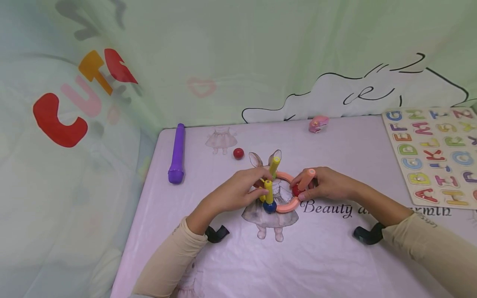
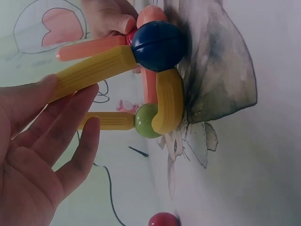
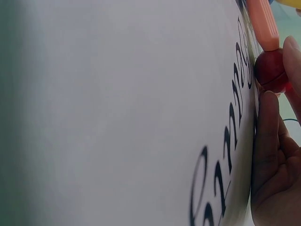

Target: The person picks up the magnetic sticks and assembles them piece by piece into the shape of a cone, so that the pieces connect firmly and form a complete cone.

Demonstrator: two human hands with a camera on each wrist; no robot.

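Observation:
A ring of curved pieces lies on the table, with a blue ball (image 1: 270, 206), a red ball (image 1: 297, 191) and a green ball (image 2: 146, 120) as joints. Orange curved pieces (image 1: 287, 207) form the right side, a yellow curved piece (image 2: 170, 101) the left. From the blue ball rises a yellow rod (image 1: 269, 191), which my left hand (image 1: 236, 188) pinches between thumb and fingers. My right hand (image 1: 329, 184) grips the red ball low down, below an upright orange rod (image 1: 307, 179). Another yellow rod (image 1: 275, 164) stands on the green ball at the back.
A loose red ball (image 1: 238, 153) lies behind the ring. Farther left is a purple toy microphone (image 1: 177, 155). A small pink object (image 1: 318, 123) sits at the back edge, and a wooden alphabet board (image 1: 417, 200) on the right. Fabric with printed drawings hangs behind the table.

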